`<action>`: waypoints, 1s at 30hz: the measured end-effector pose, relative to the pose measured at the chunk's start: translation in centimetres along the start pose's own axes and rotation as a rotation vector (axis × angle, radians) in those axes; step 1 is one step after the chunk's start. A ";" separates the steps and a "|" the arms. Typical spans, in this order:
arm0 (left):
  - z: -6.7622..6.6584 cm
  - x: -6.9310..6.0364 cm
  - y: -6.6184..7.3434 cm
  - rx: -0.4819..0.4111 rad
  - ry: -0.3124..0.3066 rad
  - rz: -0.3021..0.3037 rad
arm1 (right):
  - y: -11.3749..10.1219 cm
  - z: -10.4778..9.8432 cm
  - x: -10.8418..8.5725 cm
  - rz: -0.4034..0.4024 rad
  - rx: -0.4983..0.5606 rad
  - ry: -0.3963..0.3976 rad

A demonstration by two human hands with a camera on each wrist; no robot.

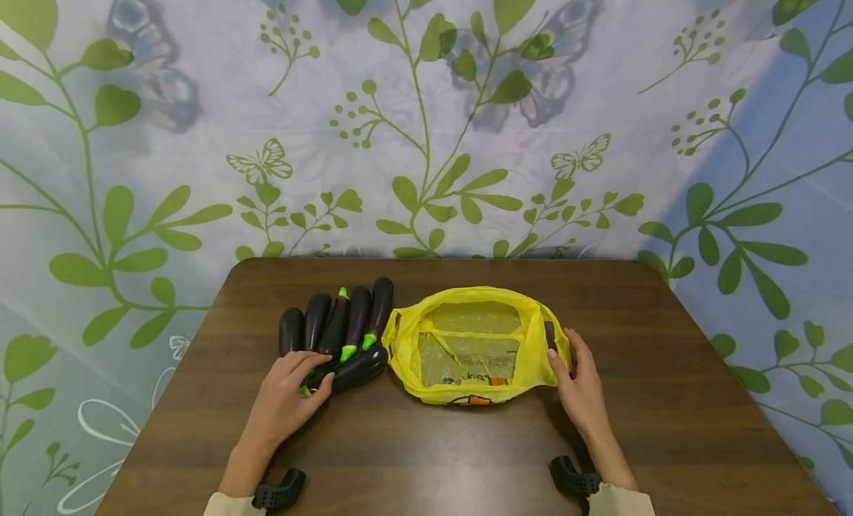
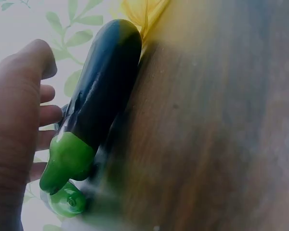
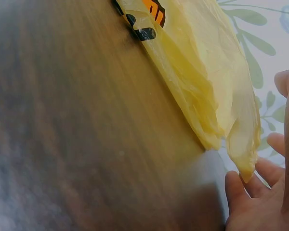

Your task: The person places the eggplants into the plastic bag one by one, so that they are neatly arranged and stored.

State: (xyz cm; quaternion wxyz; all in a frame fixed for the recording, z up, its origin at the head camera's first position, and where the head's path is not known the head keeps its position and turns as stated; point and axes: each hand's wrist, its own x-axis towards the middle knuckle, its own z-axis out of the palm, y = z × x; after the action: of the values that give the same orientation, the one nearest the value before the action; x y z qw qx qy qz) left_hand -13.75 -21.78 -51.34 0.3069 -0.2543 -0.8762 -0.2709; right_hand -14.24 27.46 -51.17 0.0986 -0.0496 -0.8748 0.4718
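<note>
Several dark purple eggplants (image 1: 360,312) with green stems lie in a cluster on the table's left half. My left hand (image 1: 288,389) is over the near end of the cluster, fingers spread and slightly bent. Its thumb stands apart from the nearest eggplant (image 1: 362,368), as the left wrist view of that eggplant (image 2: 103,82) shows. A yellow plastic bag (image 1: 403,368) stands with its mouth wide, right of the eggplants. My right hand (image 1: 581,386) is at the bag's right end, its fingers loosely bent beside the handle (image 3: 243,149); the fingers partly hide behind the bag.
The brown wooden table (image 1: 440,457) extends in front of the bag. Behind it hangs a cloth (image 1: 426,131) printed with leaves and butterflies. Black wrist mounts (image 1: 280,488) sit on both forearms. The bag's left end touches or nearly touches the eggplants.
</note>
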 end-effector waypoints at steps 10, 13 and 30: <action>0.3 -0.3 0.1 -0.020 -0.047 -0.004 | -0.4 0.0 -0.2 0.023 -0.011 -0.028; 0.7 -0.2 0.3 -0.036 -0.049 0.023 | -0.4 0.0 -0.2 0.010 -0.016 -0.031; 1.9 -0.2 2.1 -0.071 -0.329 -0.264 | -0.2 0.1 -0.1 -0.007 -0.033 -0.052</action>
State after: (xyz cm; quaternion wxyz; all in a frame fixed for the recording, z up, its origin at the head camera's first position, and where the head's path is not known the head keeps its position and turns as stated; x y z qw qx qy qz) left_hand -13.13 -19.13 -52.07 0.1122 -0.1886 -0.9301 -0.2944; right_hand -14.17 27.29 -51.07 0.0767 -0.0360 -0.8849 0.4580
